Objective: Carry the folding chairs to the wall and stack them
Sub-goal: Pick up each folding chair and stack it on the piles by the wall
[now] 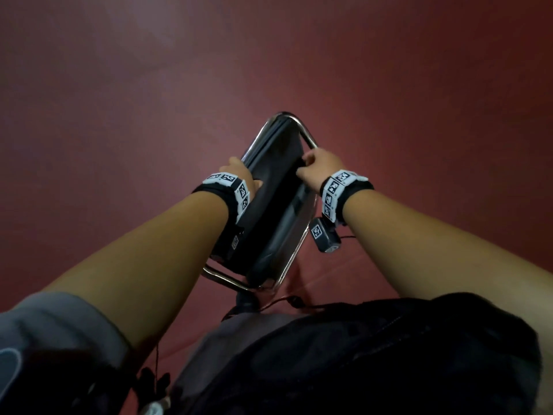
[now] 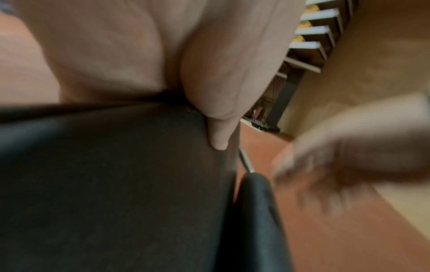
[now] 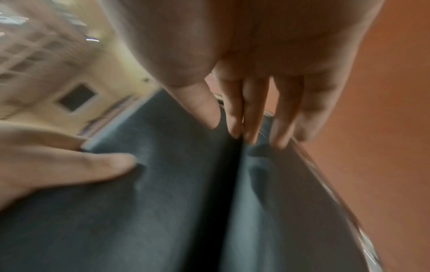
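A folded folding chair (image 1: 275,187) with a black padded seat and a chrome tube frame (image 1: 305,131) hangs on edge above the red floor, between my two hands. My left hand (image 1: 242,175) grips its left edge, and the thumb (image 2: 218,134) presses on the black pad (image 2: 116,184). On the right side, my right hand (image 1: 311,166) grips the chair near the frame, with its fingers (image 3: 251,114) curled down onto the pad (image 3: 163,193) beside the chrome tube (image 3: 325,184). Both wrist views are blurred.
Red floor (image 1: 419,100) spreads all around the chair. A staircase (image 2: 311,36) and a cream wall (image 2: 377,55) show in the left wrist view. The right wrist view has a cream wall with a dark panel (image 3: 76,99). My dark clothing (image 1: 359,354) fills the bottom.
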Action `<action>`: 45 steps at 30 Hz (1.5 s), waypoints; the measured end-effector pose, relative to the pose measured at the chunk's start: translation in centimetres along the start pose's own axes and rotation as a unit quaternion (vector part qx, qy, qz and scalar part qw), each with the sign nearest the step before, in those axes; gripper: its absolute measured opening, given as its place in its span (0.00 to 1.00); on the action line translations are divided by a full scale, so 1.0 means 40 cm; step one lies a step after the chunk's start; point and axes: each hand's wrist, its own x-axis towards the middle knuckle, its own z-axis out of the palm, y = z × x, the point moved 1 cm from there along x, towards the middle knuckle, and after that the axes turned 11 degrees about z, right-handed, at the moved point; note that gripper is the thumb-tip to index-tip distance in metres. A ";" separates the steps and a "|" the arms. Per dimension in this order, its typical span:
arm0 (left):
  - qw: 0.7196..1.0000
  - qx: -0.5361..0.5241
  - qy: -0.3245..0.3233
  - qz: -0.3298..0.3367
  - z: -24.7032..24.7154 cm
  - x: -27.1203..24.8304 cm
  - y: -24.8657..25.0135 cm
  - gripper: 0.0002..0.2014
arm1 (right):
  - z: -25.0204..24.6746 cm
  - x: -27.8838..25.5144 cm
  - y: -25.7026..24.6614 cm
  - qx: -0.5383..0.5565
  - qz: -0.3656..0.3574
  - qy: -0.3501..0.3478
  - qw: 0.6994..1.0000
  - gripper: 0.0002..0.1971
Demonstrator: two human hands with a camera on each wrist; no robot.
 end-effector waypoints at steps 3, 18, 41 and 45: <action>1.000 -0.010 -0.002 -0.004 -0.014 0.025 -0.012 0.32 | -0.041 0.011 -0.121 -0.033 -0.100 0.017 0.994 0.30; 0.969 -0.219 -0.003 -0.116 0.012 -0.143 -0.250 0.40 | 0.185 0.037 -0.466 -0.558 -0.455 -0.127 0.682 0.34; 0.716 -0.468 0.210 -0.474 0.572 -1.185 -0.662 0.29 | 0.976 -1.145 -0.352 -0.667 -0.703 -0.106 0.222 0.45; 0.686 -0.470 0.252 -0.496 0.600 -1.442 -0.787 0.24 | 1.087 -1.423 -0.334 -0.640 -0.736 -0.103 0.196 0.41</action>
